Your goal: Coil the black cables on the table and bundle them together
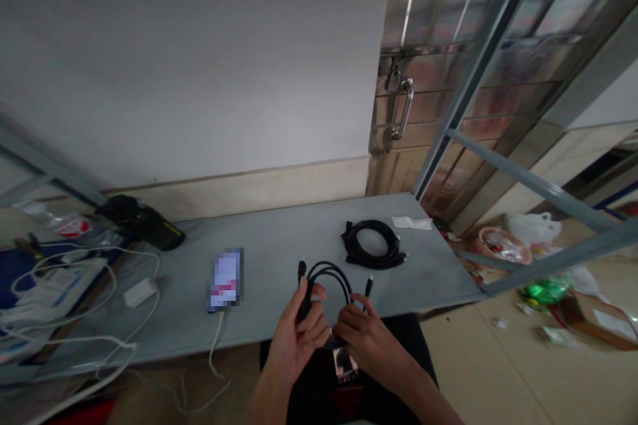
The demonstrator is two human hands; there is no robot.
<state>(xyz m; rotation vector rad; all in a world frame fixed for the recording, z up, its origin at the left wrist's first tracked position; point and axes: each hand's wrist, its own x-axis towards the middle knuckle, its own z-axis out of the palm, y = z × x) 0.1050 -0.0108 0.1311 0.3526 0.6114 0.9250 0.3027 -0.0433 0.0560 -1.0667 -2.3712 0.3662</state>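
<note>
A looped black cable (333, 268) is held between both hands in front of the table's near edge. My left hand (301, 327) is closed around its left side, with one plug sticking up above the thumb. The fingers of my right hand (359, 333) are curled around the loop's right side, and another plug with a pale tip points upward beside them. Beyond my hands, a second coiled black cable (373, 243) lies on the grey table (279, 236). My palms and fingers hide the lower part of the held loop.
A phone (226, 279) with a white cable lies left of my hands. Further left are a white charger (140, 293), tangled white cords, a black bag (144, 222) and a plastic bottle (64, 222). A white strip (411, 222) lies near the right end, beside a metal frame post (473, 73).
</note>
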